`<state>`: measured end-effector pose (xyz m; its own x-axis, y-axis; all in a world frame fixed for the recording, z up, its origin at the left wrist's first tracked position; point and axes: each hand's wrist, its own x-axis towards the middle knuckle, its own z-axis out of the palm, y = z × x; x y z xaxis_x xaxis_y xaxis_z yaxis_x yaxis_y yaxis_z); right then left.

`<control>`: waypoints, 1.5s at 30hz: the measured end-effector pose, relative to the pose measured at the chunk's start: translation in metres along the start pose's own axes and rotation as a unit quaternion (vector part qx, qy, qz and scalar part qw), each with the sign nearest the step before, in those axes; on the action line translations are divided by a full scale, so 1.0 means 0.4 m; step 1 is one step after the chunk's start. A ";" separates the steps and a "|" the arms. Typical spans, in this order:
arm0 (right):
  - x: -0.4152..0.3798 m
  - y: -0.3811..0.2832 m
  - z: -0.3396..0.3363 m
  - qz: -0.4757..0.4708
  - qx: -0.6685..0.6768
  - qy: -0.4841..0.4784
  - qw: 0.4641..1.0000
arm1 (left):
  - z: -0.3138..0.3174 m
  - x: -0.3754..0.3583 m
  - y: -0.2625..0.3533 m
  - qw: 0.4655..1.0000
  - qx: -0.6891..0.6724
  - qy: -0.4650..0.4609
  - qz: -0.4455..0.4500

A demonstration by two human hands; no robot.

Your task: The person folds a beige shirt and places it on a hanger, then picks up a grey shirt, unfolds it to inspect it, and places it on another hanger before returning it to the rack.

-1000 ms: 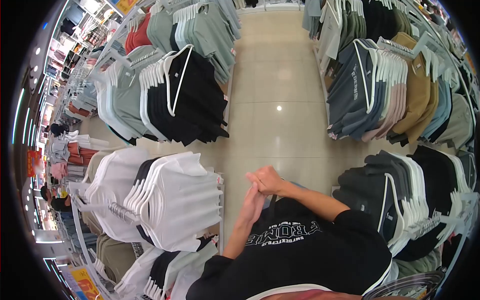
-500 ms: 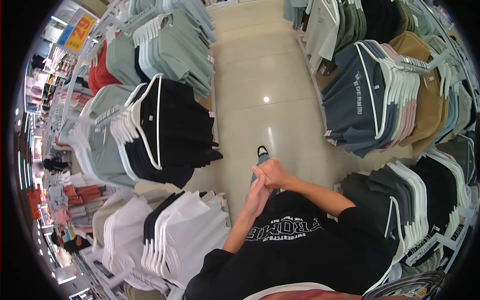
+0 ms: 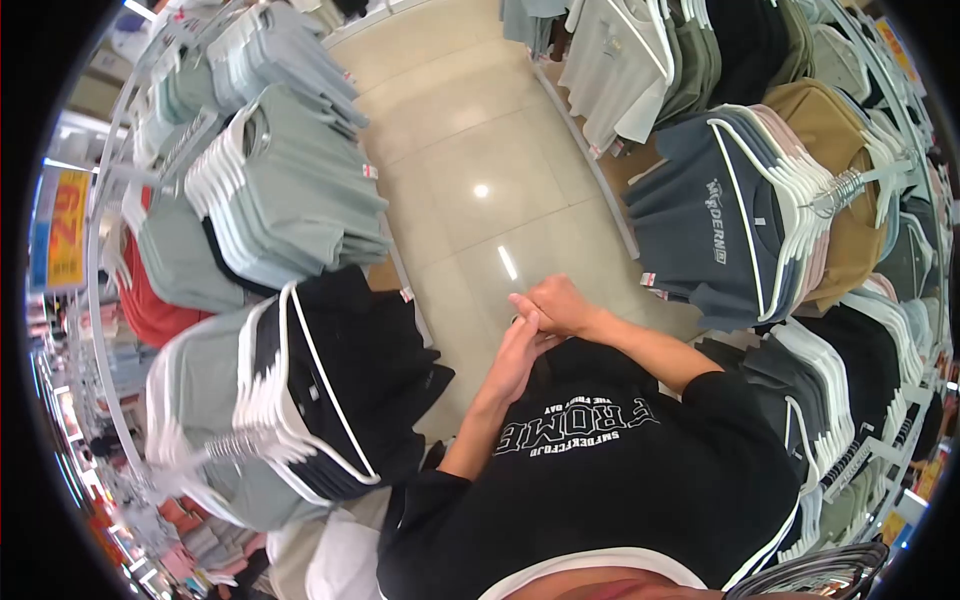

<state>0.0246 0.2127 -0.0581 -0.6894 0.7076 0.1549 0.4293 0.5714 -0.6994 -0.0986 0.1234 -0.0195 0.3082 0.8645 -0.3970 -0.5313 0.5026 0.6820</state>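
My left hand [image 3: 515,355] and my right hand [image 3: 560,305] are pressed together in front of my chest, right fingers wrapped over the left. Neither holds any object. Below them is my black T-shirt [image 3: 600,470] with white lettering. The hands hang over the beige tiled aisle floor [image 3: 460,180], between clothing racks on both sides.
On the left, a rack carries black T-shirts [image 3: 350,370] on white hangers and grey-green shirts [image 3: 280,190]. On the right hang dark grey printed shirts [image 3: 720,230], tan ones [image 3: 845,170] and black ones [image 3: 850,370]. A yellow price sign [image 3: 65,225] shows far left.
I have moved forward along the aisle and the view has swung left: the white shirts dropped out of sight, and the black and grey-green racks came closer. My hands stay clasped.
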 end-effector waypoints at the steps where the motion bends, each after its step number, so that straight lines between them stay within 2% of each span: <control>1: 0.028 0.023 -0.009 0.008 0.005 0.018 1.000 | -0.008 0.038 0.025 1.000 0.007 -0.006 -0.005; 6: 0.203 0.160 -0.056 0.052 0.050 0.119 0.990 | -0.059 0.268 0.141 0.998 0.056 0.006 -0.019; 9: 0.325 0.288 -0.103 0.017 0.014 0.112 0.993 | -0.087 0.431 0.225 0.997 0.065 -0.016 -0.047; 12: 0.448 0.385 -0.200 0.072 0.117 0.128 0.982 | -0.047 0.589 0.340 0.994 0.102 -0.003 -0.044; 15: 0.561 0.454 -0.323 0.097 0.160 0.118 0.975 | 0.018 0.712 0.460 0.985 0.173 0.007 -0.012; 18: 0.667 0.534 -0.407 0.147 0.149 0.113 0.971 | 0.029 0.825 0.567 0.978 0.208 -0.020 0.009; 19: 0.695 0.568 -0.419 0.139 0.149 0.147 0.968 | 0.026 0.858 0.596 0.978 0.208 -0.022 0.007; 25: 0.848 0.721 -0.535 0.235 0.098 0.243 0.936 | -0.041 1.042 0.773 0.977 0.209 -0.051 0.011; 34: 1.167 0.876 -0.652 0.312 0.014 0.338 0.888 | -0.208 1.354 1.053 0.971 0.219 -0.101 0.004; 39: 1.328 0.905 -0.718 0.319 0.001 0.381 0.868 | -0.263 1.507 1.217 0.963 0.230 -0.142 -0.002; 45: 1.441 1.000 -0.761 0.330 -0.052 0.448 0.829 | -0.278 1.674 1.336 0.955 0.244 -0.167 -0.019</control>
<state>-0.0235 0.9758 -0.0364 0.4058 0.8786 0.2518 0.6203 -0.0624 -0.7819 -0.2639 0.9708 0.0109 0.5976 0.7568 -0.2648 -0.1089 0.4037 0.9084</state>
